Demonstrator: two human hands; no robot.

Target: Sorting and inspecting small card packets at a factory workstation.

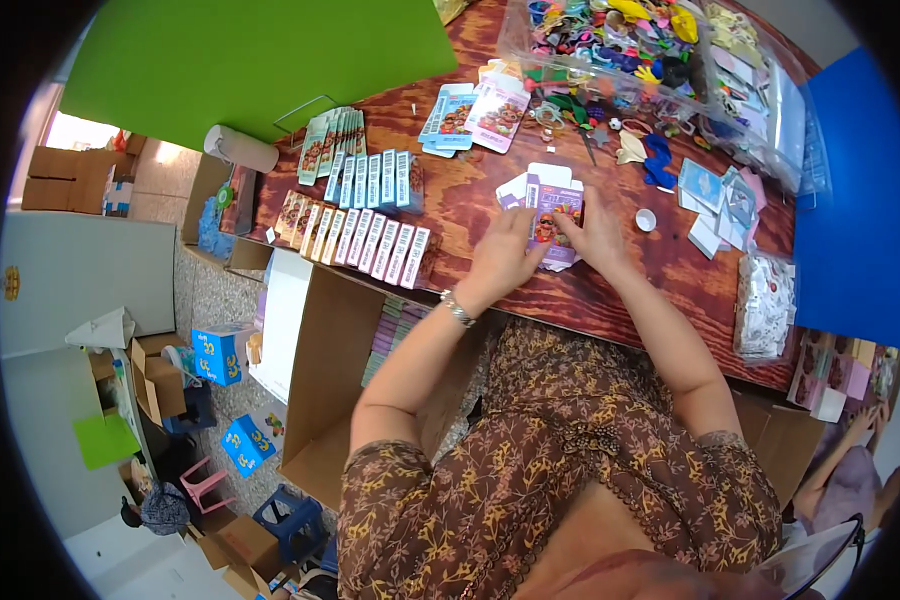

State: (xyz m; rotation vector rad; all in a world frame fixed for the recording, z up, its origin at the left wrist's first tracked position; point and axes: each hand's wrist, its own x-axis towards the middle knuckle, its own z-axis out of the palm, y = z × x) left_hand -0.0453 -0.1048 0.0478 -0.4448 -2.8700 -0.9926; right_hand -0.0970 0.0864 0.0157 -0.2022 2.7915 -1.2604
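Observation:
A small purple printed carton (548, 208) with pictured figures is between my two hands at the middle of the table. My left hand (511, 252) lies along its left side with the fingers bent against it. On the opposite side my right hand (596, 238) grips the carton, thumb across its front. More flat cartons (512, 188) with white flaps show beneath and beside it, partly covered by my hands. To the left, upright pink and yellow cartons (370, 243) stand in a row, with a row of blue cartons (375, 180) behind them.
Flat blue and pink cartons (498, 110) lie farther back. A clear bin (610, 68) of colourful small items stands at the back right. Right of my hands are a small white cup (646, 219), loose cards (718, 205) and a bag of packets (767, 305). Another person (850, 480) sits at far right.

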